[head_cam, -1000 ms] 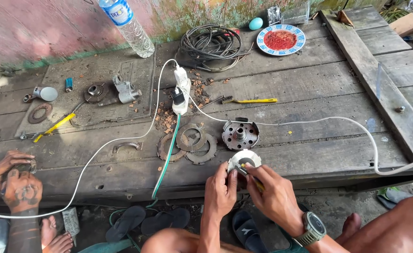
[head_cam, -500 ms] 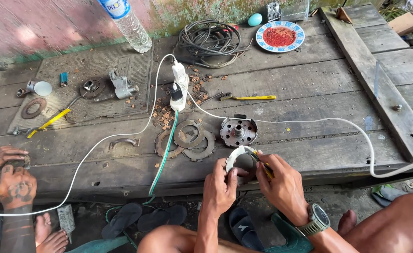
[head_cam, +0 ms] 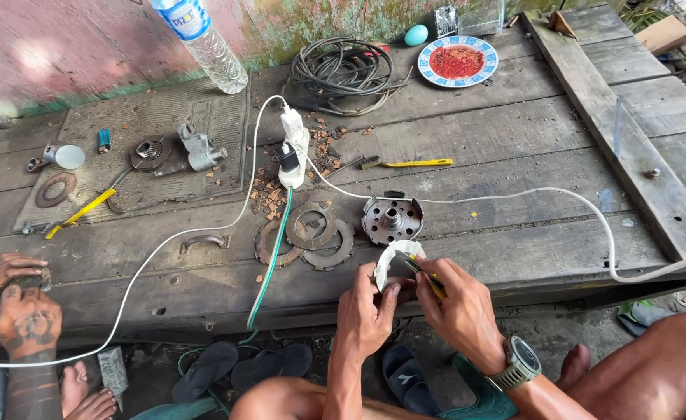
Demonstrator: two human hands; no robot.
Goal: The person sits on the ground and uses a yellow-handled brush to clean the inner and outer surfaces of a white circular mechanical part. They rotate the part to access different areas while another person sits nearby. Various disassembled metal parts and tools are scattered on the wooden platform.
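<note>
At the lower centre of the frame your left hand is curled around the underside of a pale ring-shaped part, thumb and fingers gripping its lower rim, so the ring stands tilted on edge just over the near lip of the wooden platform. Your right hand – a watch on its wrist – is closed in a pinch on a thin yellow-handled tool, whose dark tip rests against the ring's inner face.

Just beyond the ring lies a round metal hub with holes, and to its left a loose stack of rusty clutch plates, overlapping one another. A green cable runs down past them, and a white cord trails off toward the right edge.

At the lower left, another person's tattooed hands are clasped around a small dark piece.

Farther back – mid-frame – sit a white power strip and a yellow-handled brush. Along the far wall you have a clear plastic bottle, a coil of black cable and a patterned plate with red contents.
</note>
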